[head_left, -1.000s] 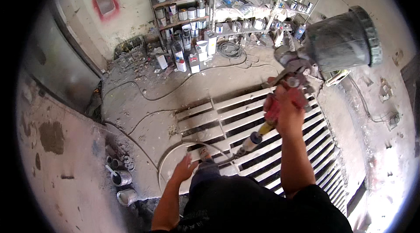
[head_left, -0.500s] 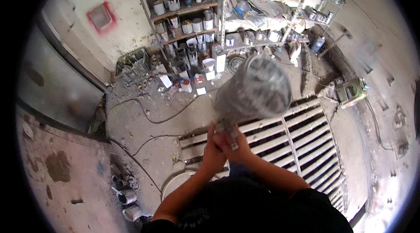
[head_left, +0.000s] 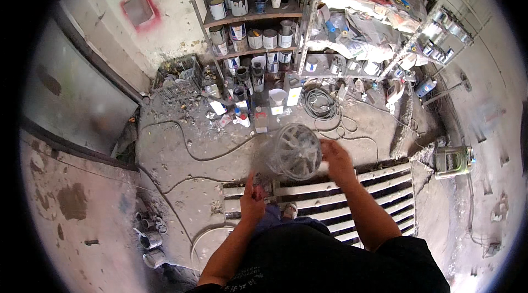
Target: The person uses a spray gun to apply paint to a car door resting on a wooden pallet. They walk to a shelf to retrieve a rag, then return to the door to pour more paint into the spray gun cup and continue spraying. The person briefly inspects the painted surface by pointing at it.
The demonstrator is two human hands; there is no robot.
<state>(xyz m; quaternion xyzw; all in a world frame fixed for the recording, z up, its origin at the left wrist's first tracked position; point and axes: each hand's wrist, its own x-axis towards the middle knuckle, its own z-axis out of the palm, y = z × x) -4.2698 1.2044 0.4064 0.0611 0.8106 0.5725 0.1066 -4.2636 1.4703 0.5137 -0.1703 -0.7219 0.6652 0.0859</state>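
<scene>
A cloudy, see-through cup, stained grey and round-ended, is held out in front of me, tilted to the right. It looks like the paint cup of a spray gun, whose body is blurred below it at the left. My left hand is closed around the lower part of this spray gun, with the index finger pointing upward. At the cup's right side is my right hand, fingers apart and slightly bent, close to the rim. Whether the fingertips touch the cup I cannot tell.
Beneath my hands lies a slatted floor grate. Paint-spattered shelves with several cans stand ahead, and bottles and containers crowd the floor before them. A coiled hose lies right of these. A green jerrycan is at far right, dirty cans at lower left.
The cup has dropped away from my head and moved left, looking smaller. My right hand has left the lower part and moved up to the cup's right side; my left hand has shifted left.
</scene>
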